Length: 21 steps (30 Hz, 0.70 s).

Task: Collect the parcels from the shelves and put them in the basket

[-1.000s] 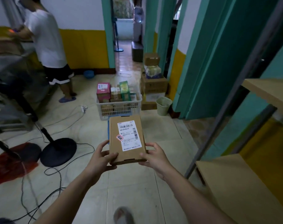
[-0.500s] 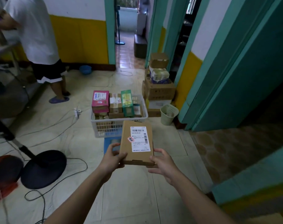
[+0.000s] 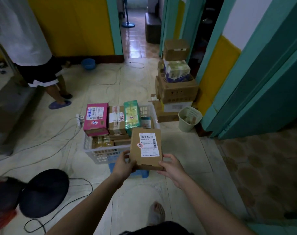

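I hold a flat brown cardboard parcel [image 3: 145, 160] with a white shipping label between both hands. My left hand [image 3: 124, 164] grips its left edge and my right hand [image 3: 171, 167] its right edge. The parcel hovers over the near right corner of a white plastic basket [image 3: 103, 154] on the floor. The basket holds several parcels, among them a pink box [image 3: 96, 118], a taped brown box [image 3: 116, 122] and a green box [image 3: 131, 115]. A blue stool [image 3: 139, 173] shows under the basket's near edge.
A stack of cardboard boxes [image 3: 176, 89] and a pale waste bin [image 3: 189, 118] stand right of the basket. Another person [image 3: 30, 48] stands at the far left. A black fan base [image 3: 44, 192] and cables [image 3: 51, 143] lie on the floor to the left.
I have walked toward the basket, which now lies just in front of my hands. The shelves at the right have left the view. The parcel stays gripped in both hands.
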Each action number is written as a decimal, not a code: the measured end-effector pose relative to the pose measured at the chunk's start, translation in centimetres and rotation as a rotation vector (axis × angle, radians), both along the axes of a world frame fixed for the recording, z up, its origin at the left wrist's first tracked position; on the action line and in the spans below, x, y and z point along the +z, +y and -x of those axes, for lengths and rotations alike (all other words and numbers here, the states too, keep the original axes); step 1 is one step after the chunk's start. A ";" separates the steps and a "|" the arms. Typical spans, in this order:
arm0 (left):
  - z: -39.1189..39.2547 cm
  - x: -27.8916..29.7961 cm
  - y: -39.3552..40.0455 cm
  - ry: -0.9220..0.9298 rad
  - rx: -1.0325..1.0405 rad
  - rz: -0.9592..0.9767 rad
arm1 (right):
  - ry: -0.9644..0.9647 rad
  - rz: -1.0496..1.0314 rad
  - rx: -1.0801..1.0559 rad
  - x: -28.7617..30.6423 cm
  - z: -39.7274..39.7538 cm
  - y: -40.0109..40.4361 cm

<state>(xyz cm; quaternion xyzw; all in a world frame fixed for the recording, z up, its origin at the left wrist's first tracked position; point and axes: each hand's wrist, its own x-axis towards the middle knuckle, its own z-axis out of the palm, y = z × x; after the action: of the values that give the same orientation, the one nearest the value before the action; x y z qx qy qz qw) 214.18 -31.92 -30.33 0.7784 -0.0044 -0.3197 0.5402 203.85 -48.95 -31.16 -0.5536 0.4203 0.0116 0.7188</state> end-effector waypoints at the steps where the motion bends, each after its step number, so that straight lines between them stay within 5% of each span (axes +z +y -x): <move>1: -1.4 -0.3 -1.3 -0.011 -0.011 -0.010 | 0.000 0.023 0.001 -0.2 -1.5 -1.2; 11: -13.0 -5.1 -11.0 -0.042 -0.343 -0.173 | 0.073 0.362 -0.133 -3.9 -16.2 -9.0; 21: -19.1 -11.5 -14.7 0.103 -0.518 -0.092 | 0.192 0.595 -0.083 -9.3 -24.2 -9.9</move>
<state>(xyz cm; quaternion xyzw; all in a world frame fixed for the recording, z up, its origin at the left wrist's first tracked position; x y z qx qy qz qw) 233.28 -46.66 -41.85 0.7577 -0.1616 -0.4864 0.4039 228.07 -58.85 -40.50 -0.7183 0.4935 -0.0889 0.4823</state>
